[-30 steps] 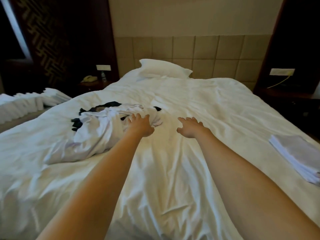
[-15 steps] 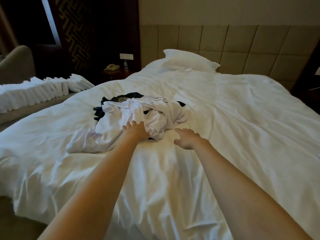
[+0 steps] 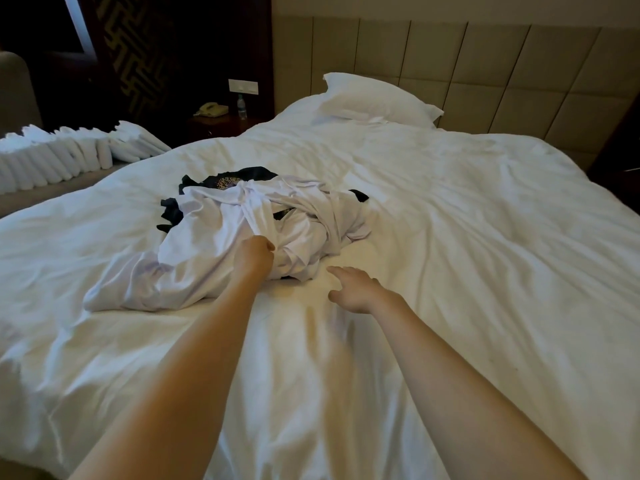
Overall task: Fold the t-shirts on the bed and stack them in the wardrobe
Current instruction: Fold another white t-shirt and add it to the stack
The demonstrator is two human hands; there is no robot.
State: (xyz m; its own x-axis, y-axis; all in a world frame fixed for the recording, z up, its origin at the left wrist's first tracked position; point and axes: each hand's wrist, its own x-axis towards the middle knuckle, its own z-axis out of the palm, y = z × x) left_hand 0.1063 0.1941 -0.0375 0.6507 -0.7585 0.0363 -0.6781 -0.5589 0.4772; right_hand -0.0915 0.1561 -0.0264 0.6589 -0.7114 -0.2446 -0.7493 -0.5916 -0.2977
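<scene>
The left hand (image 3: 254, 254) reaches into a crumpled heap of t-shirts lying left of centre on the bed (image 3: 485, 237). Its fingers are curled into a fist, clamped on a gathered fold of the white shirt (image 3: 204, 244). From the fist the cloth runs in a taut ridge toward the top of the heap. The right hand (image 3: 356, 289) is just beside the heap's near right edge, palm down, fingers apart and nearly straight, holding nothing. I cannot tell whether it touches the duvet.

The white shirt lies uppermost, with a long part trailing toward the near left. A dark shirt (image 3: 256, 173) with a pale speckled print lies under it, showing at the heap's far side and left edge.

A pillow (image 3: 374, 102) lies at the head of the bed against a padded headboard (image 3: 485, 74). Left of the bed, a row of folded white linens (image 3: 69, 157) rests on a beige seat. Beyond it a dark nightstand (image 3: 221, 124) carries a phone (image 3: 209, 109) and a small bottle (image 3: 241, 106).
</scene>
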